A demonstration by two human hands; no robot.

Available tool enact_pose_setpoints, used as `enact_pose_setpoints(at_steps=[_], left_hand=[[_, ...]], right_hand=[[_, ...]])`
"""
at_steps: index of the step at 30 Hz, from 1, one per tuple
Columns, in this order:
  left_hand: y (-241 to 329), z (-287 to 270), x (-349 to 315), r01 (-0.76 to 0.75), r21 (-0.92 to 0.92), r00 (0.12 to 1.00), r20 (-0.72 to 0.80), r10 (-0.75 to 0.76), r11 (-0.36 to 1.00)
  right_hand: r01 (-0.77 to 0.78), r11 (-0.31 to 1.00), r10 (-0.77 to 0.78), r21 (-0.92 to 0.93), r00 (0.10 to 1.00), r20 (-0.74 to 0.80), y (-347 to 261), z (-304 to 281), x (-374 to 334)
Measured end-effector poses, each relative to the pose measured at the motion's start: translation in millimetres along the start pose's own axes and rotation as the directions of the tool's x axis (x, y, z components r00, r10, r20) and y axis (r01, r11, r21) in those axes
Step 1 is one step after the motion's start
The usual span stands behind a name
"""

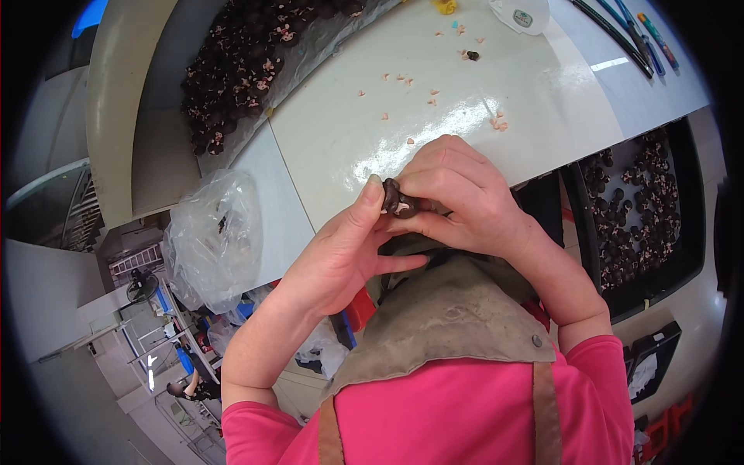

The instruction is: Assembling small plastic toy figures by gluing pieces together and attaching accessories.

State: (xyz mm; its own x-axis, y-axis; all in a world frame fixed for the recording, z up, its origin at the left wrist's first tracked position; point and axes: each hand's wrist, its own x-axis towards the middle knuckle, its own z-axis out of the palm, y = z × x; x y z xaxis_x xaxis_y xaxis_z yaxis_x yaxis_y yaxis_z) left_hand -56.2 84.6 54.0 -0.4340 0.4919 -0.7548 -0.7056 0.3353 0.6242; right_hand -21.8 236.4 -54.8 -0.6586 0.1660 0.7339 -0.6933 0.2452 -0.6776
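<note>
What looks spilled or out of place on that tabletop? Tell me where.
Small pink bits lie strewn across the white tabletop, and one dark lump sits among them, away from the dark heap at upper left. They look like stray scraps.

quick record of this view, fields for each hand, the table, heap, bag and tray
left hand: thumb against dark piece, grip partly hidden
right hand: pinching the same piece
table: white, scattered pink bits, pens upper right
heap: many dark pieces, upper left
bag: clear plastic, at table's left edge
tray: black, right side, dark pieces inside
</note>
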Motion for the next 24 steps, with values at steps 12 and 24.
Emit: enact_pose_setpoints(at_steps=[12,24], left_hand=[[0.1,2.0,0.6,0.004,-0.002,1.0,-0.008,-0.004,1.0],[1.7,4.0,0.0,0.029,0.01,1.0,-0.011,-0.028,1.0]], right_hand=[[0.0,1.0,0.0,-0.011,1.0,0.01,-0.8,-1.6,-0.4],[0.006,1.0,-0.006,-0.007,1.0,0.014,-1.1,-1.4,0.0]])
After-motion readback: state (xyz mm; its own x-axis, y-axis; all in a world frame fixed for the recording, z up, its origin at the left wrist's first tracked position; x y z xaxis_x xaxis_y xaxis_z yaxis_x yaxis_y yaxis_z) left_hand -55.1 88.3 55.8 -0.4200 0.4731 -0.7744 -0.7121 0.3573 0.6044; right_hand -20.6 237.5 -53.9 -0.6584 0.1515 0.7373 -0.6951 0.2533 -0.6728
